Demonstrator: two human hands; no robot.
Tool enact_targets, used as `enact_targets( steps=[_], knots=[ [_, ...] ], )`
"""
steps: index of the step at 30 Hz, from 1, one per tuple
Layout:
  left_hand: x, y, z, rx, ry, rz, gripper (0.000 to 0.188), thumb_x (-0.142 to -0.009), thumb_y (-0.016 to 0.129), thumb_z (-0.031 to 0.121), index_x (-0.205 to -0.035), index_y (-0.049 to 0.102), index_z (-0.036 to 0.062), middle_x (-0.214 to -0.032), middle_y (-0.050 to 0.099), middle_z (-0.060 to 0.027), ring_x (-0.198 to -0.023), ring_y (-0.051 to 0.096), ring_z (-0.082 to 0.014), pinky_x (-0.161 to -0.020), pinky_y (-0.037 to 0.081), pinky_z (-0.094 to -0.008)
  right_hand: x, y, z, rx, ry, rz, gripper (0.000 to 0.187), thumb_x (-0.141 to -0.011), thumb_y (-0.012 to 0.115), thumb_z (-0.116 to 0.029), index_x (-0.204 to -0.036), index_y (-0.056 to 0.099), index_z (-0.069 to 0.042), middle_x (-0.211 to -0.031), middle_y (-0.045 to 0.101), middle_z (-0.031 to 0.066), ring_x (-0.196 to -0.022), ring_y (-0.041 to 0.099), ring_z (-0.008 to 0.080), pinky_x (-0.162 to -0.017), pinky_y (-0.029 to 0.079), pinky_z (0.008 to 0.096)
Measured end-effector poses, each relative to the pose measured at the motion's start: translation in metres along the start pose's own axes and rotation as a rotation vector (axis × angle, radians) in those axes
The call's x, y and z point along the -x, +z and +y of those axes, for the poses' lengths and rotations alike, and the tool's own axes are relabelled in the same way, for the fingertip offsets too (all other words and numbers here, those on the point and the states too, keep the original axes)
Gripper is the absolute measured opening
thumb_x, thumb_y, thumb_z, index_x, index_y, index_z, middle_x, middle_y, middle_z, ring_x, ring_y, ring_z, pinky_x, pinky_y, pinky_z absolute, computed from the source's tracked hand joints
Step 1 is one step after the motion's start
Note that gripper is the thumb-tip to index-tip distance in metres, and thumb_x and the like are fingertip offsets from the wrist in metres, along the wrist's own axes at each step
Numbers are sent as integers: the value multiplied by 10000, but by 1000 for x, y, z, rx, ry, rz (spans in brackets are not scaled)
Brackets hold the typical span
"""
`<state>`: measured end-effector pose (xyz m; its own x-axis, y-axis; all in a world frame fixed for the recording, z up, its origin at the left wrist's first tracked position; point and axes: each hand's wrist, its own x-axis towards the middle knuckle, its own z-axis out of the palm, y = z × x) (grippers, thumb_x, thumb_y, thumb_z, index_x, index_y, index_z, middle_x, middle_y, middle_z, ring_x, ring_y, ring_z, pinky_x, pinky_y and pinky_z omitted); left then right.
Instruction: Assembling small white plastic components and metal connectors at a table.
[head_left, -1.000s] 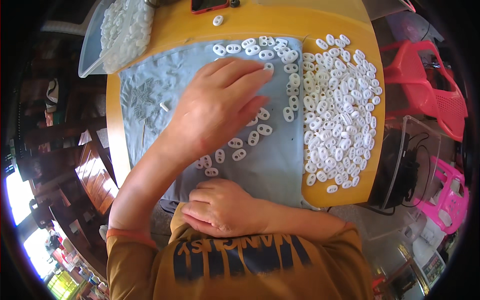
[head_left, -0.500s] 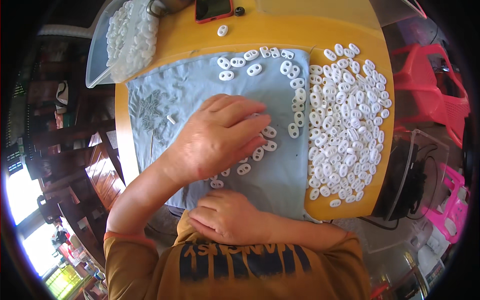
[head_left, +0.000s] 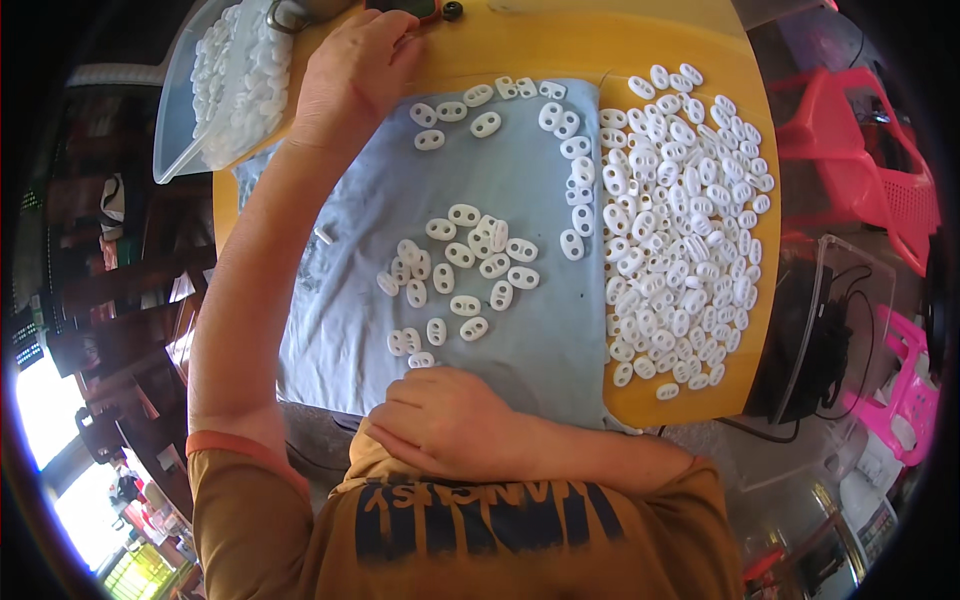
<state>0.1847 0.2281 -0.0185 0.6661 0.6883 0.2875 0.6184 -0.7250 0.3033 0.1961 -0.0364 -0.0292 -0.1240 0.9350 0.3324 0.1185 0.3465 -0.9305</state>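
Here, my left hand [head_left: 358, 78] reaches to the far side of the yellow tabletop [head_left: 540, 48], fingers bent downward just beside a dark phone [head_left: 408, 8] with a red edge. Its fingertips are partly hidden, so I cannot tell whether that grip is spread or pinching something. My right hand [head_left: 445, 425] lies at the near edge of a grey-blue cloth [head_left: 345, 330], in front of my brown shirt [head_left: 270, 520] — fingers together and bent under, palm out of sight, so its grip is unclear too. White two-holed pieces [head_left: 464, 306] lie scattered mid-cloth, some overlapping; more form a bent line along the far and right sides. A dense white heap [head_left: 690, 240] covers the tabletop to the right. At far left stands a clear tub [head_left: 190, 152] of white pieces — and a small white peg [head_left: 322, 236] lies near my left forearm.
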Motion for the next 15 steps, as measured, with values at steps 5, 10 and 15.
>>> enact_targets(
  steps=[5,10,15],
  knots=[
    [12,-6,11,196,-56,-9,194,-842,618,140,-998,627,24,-859,614,-76,-711,591,-143,-645,461,-259,0,-6,-2,54,2,17,75,-759,636,-111,-737,573,-76,-661,492,53,-638,509,231,-591,413,333],
    [55,-24,40,335,136,-256,166,-770,672,95,-922,643,35,-847,613,-104,-729,594,-240,-656,486,-316,-4,-9,-1,141,28,141,102,-699,664,-83,-757,582,-64,-685,488,48,-666,498,228,-623,407,327],
    [57,-17,73,260,337,-174,278,-750,680,43,-1023,631,59,-1052,590,-117,-971,567,-289,-831,462,-356,-2,-6,-1,182,44,145,139,-679,667,-78,-796,598,-49,-762,515,61,-741,501,241,-687,413,346]
  ],
)
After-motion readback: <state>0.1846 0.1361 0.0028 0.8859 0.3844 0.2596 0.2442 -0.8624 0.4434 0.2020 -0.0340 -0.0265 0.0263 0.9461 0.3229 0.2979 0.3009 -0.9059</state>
